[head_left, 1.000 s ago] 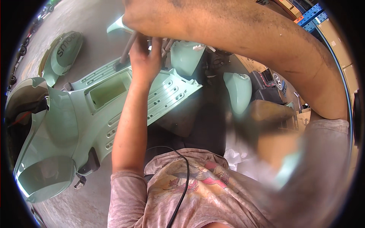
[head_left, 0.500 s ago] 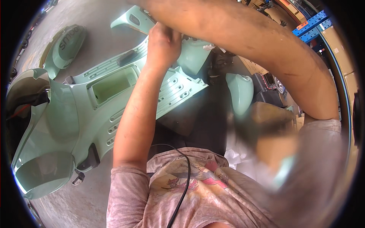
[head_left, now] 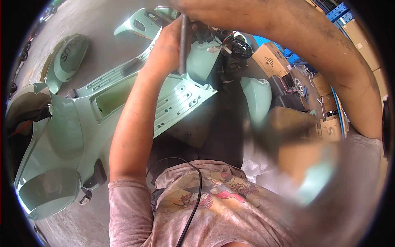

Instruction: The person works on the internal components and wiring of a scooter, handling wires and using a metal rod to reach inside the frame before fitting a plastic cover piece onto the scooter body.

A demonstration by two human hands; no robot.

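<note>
Grey floor (head_left: pixel 103 45), straight dark bar (head_left: pixel 183 49), left grip (head_left: pixel 168 45) seemingly clasping it, right grip (head_left: pixel 186 5) cropped, state I cannot tell

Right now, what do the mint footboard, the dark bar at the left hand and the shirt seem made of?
Footboard: probably plastic, glossy, with moulded ribs and bright highlights; painted metal isn't ruled out. Bar: dull and dark; metal or rubber-covered, I can't tell. Shirt: soft cloth, matte, by its creases.

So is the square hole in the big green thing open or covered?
Open: nothing covers the visible part of the rectangular well, and its inside shows. The left forearm hides some of it.
</note>
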